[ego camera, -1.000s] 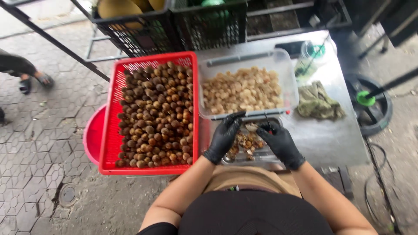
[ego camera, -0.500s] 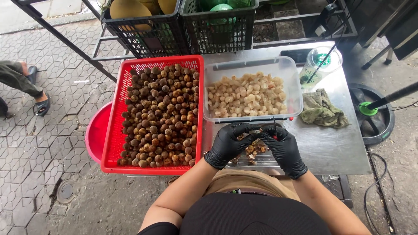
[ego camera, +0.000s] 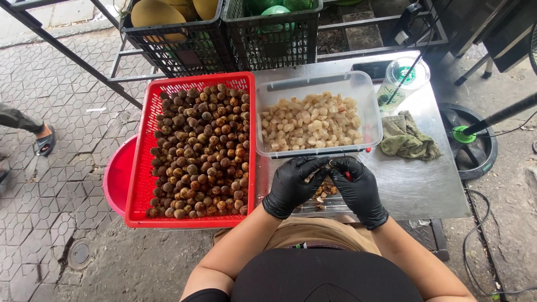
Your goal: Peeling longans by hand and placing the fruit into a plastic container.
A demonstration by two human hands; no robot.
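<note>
Both my hands wear black gloves and meet over a small tray of brown husk scraps (ego camera: pixel 323 194) at the table's front edge. My left hand (ego camera: pixel 291 184) is closed around a small brown fruit, mostly hidden by the fingers. My right hand (ego camera: pixel 358 187) grips a small tool with a red handle, its tip against the fruit. Just beyond my hands stands a clear plastic tub (ego camera: pixel 369 106) full of pale peeled fruit. To the left lies a red plastic basket (ego camera: pixel 140 162) heaped with brown unpeeled fruit.
A metal table (ego camera: pixel 425 184) carries a green rag (ego camera: pixel 408 140), a plastic cup with a straw (ego camera: pixel 400 81) and a dark phone (ego camera: pixel 372 68). A red basin (ego camera: pixel 116 176) sits under the basket. Black crates of melons (ego camera: pixel 168 22) stand behind. Someone's sandalled foot (ego camera: pixel 42 140) is at far left.
My hands have come together over the scrap tray, from apart to touching. The camera view shifted slightly downward.
</note>
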